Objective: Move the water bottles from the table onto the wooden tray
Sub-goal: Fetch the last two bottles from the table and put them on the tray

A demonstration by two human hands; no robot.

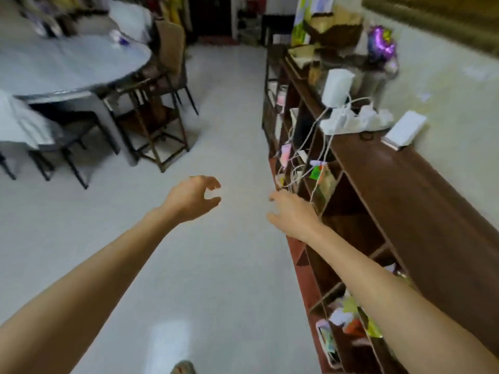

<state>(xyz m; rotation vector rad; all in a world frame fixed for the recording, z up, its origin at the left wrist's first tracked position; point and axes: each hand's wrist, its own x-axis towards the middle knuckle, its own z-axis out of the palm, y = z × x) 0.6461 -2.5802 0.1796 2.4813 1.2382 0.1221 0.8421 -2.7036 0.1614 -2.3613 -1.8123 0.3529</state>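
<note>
My left hand (193, 198) is held out over the pale floor, fingers curled and apart, holding nothing. My right hand (293, 213) is stretched forward beside the brown shelf unit, fingers spread, also holding nothing. A grey oval table (67, 68) stands at the far left. On its far side lies a small blurred white and purple object (118, 39); I cannot tell what it is. No water bottle and no wooden tray can be made out in this blurred view.
A long brown shelf unit (405, 190) runs along the right wall, with white cables, a power strip (356, 120) and a white box (405, 130) on top. Chairs (167, 76) and a wooden stool frame (156, 130) stand around the table. Pale floor (229, 130) lies between them.
</note>
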